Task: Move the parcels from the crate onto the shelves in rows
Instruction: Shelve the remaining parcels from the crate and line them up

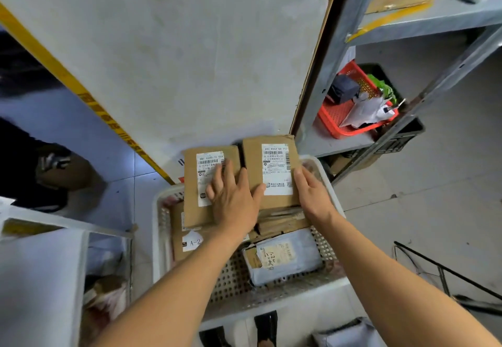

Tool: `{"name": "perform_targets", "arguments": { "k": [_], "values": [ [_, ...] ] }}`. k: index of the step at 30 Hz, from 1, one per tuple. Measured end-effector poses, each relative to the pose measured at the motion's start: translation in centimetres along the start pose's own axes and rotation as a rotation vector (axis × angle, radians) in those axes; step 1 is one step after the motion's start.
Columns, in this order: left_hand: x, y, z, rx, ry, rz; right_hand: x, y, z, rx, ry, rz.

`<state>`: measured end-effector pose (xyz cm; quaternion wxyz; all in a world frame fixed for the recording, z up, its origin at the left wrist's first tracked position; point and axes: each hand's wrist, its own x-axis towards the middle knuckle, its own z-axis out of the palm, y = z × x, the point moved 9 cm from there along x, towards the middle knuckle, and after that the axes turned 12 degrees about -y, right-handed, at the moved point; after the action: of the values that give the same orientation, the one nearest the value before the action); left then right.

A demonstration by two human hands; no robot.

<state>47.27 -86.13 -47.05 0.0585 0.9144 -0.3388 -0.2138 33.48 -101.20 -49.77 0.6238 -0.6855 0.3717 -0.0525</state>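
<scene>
Head view: two brown parcels held side by side over far end of white crate (160,238).

Below, more parcels in crate: brown ones under the hands, grey mailer (285,257) nearer the body. Right parcel (271,170) with long axis pointing away, right hand (312,194) on its right edge, fingers straight. Left parcel (201,183) parallel, just beside. Left hand (233,197) spread flat across both, nearer to the left one. Grey shelves (334,143) to the right, nearer the right hand.
</scene>
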Motion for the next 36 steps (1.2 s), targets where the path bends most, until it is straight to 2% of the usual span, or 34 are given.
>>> {"name": "perform_targets", "arguments": {
  "k": [5, 9, 18, 21, 24, 27, 30, 33, 36],
  "values": [
    [-0.5, 0.2, -0.2, -0.060, 0.013, -0.006, -0.2, -0.5, 0.1, -0.037, -0.006, 0.017],
    [-0.5, 0.3, -0.8, -0.282, 0.025, 0.049, 0.0, 0.3, -0.4, -0.061, -0.003, 0.060],
    [-1.9, -0.8, -1.2, -0.303, -0.166, 0.154, -1.9, -1.8, 0.5, -0.234, 0.069, 0.069],
    [-4.5, -1.6, -3.6, -0.354, -0.097, 0.205, -3.2, -3.0, 0.3, -0.368, 0.124, -0.013],
    [-7.8, -3.3, -5.9, -0.311, 0.014, 0.240, -6.0, -4.7, 1.0, -0.573, 0.205, -0.131],
    [-10.7, -6.5, -7.6, -0.306, 0.140, 0.190, -8.9, -6.3, 3.6, -0.691, 0.217, -0.241],
    [-11.2, -10.6, -7.9, -0.395, 0.209, 0.062, -9.5, -7.3, 7.4, -0.636, 0.085, -0.282],
    [-9.5, -13.8, -6.3, -0.530, 0.106, -0.092, -8.4, -8.3, 11.5, -0.670, -0.055, -0.206],
    [-7.6, -14.3, -4.4, -0.638, -0.101, -0.154, -6.7, -8.8, 13.8, -0.784, -0.074, -0.128]
  ]
}}
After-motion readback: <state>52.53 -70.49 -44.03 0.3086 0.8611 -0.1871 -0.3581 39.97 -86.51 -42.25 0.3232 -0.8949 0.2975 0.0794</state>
